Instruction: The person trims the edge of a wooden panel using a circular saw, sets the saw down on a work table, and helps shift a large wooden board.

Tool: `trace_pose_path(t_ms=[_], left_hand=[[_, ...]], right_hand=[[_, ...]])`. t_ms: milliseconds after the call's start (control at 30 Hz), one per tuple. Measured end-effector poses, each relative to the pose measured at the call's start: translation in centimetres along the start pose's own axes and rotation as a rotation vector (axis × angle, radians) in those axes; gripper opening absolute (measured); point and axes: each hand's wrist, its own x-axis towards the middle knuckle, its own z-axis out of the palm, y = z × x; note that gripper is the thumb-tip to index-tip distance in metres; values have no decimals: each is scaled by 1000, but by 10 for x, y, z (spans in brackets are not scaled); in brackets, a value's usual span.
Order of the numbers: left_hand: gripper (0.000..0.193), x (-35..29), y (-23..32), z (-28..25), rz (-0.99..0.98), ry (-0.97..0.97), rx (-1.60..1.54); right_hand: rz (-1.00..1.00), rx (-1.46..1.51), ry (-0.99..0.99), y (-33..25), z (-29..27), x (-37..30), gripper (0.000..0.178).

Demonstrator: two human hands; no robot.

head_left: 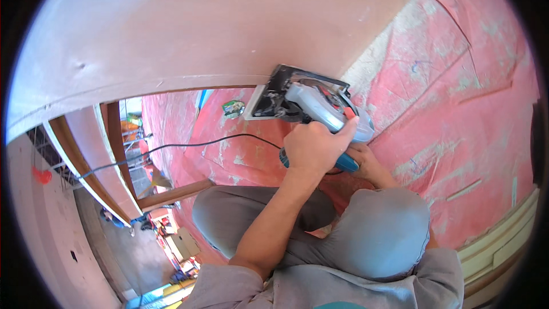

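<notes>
A circular saw [323,106] with a grey blade guard, black base plate and teal body rests at the near edge of a large brownish-pink board [229,23]. My left hand [311,144] is wrapped over the top of the saw, its thumb stretched along the guard by a small orange-red part. Lower and to the right, my right hand [368,163] is closed round the saw's teal handle, partly hidden behind my left hand. The blade cannot be seen. From the saw, a black power cord [229,136] runs off to the left.
Wrinkled red sheeting [446,126] covers the floor around my bent legs. A crumpled green wrapper [233,109] lies left of the saw. Wooden framing [91,166] stands at left, with the cord crossing it. Pale planks [503,252] lie stacked at lower right. Beyond the framing, a person [117,217] is at lower left.
</notes>
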Motion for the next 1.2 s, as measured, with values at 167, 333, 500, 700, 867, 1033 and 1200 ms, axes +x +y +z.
trace_pose_path(t_ms=[167,333,500,700,867,1033,1200], left_hand=[[75,3,-9,-7,12,-27,-108],[74,2,-1,-3,35,-47,-15],[75,4,-9,-1,9,-41,79],[77,4,-3,7,37,-37,-40],[75,3,-11,11,58,47,-99],[59,3,-3,6,1,-23,-33],[60,3,-6,10,34,20,-21]], right_hand=[[30,-20,-44,8,2,-3,41],[36,-6,-6,-1,-1,-1,35],[-32,-37,113,3,12,-1,36],[19,52,117,-10,-2,-1,29],[-12,108,160,-7,7,4,19],[-30,115,166,1,10,0,14],[-37,123,184,-8,6,10,12]])
